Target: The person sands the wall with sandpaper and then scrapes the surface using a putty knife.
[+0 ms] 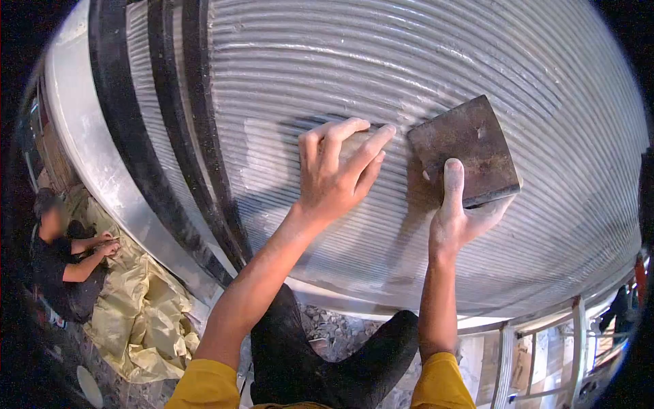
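My right hand (458, 221) grips a dark, worn square plate (470, 146), thumb on its upper face and fingers underneath. Rust-like brown marks and pale spots show on that face. To its left, my left hand (334, 170) rests at the ribbed surface with bent fingers, a pale dusty piece (351, 148) showing between them; I cannot tell what that piece is. Both hands carry white dust. The large curved surface (340, 75) has grey-white parallel ridges, and both hands are in front of it.
Black curved bands (180, 116) run down the surface's left side, beside a smooth pale rim (82, 129). At lower left a person (65, 259) sits handling a yellowish sheet (139, 307). A metal ladder (538, 354) stands at lower right. Rubble (337, 330) lies below.
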A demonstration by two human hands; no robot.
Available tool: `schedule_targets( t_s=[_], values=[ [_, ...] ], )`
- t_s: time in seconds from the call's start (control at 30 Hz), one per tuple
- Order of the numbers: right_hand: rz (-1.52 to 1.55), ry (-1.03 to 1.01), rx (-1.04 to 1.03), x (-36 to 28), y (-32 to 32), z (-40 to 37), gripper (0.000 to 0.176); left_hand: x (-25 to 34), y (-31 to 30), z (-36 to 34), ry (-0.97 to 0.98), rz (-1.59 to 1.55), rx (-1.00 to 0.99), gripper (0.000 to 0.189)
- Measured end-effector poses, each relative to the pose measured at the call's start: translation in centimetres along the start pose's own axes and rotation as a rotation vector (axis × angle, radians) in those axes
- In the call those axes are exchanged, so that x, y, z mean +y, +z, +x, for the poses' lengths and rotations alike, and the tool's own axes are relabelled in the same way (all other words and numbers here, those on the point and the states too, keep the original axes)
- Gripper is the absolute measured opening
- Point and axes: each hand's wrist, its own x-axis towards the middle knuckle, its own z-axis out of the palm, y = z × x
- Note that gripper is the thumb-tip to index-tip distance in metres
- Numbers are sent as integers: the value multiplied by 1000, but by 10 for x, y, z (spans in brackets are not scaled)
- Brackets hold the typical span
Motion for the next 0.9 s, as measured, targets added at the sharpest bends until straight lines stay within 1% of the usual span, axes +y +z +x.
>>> schedule_targets(
  t_s=[0.03,0.1,0.13,0.17,0.23,0.33,0.4,0.43,0.5,0.67,0.73,0.9],
  values=[
    [-8,1,-1,2,1,0,51,0,1,0,3,10,-4,37],
    [-87,-55,-17,8,1,-1,62,-1,3,-1,-1,10,-4,38],
    [-96,-51,-16,10,0,-1,62,-1,3,-1,0,18,1,38],
    [-130,-88,6,12,-1,-1,62,-1,4,-2,-4,13,-3,38],
    [-166,-127,23,14,0,2,62,1,5,0,-38,69,-35,47],
    [-137,-138,45,13,4,2,59,5,6,4,-66,68,-32,51],
    [-60,-97,113,9,12,-2,56,5,5,3,-76,73,-47,52],
    [-65,-94,114,8,16,-3,56,5,6,3,-81,80,-58,53],
    [-1,-136,142,6,22,-3,45,5,6,4,-88,52,-47,54],
    [-38,-169,98,8,20,2,45,4,6,1,-57,55,-40,55],
    [-49,-177,92,7,20,2,46,5,4,2,-52,70,-72,56],
    [26,-120,67,8,18,2,49,6,0,5,-13,55,-81,55]
  ],
)
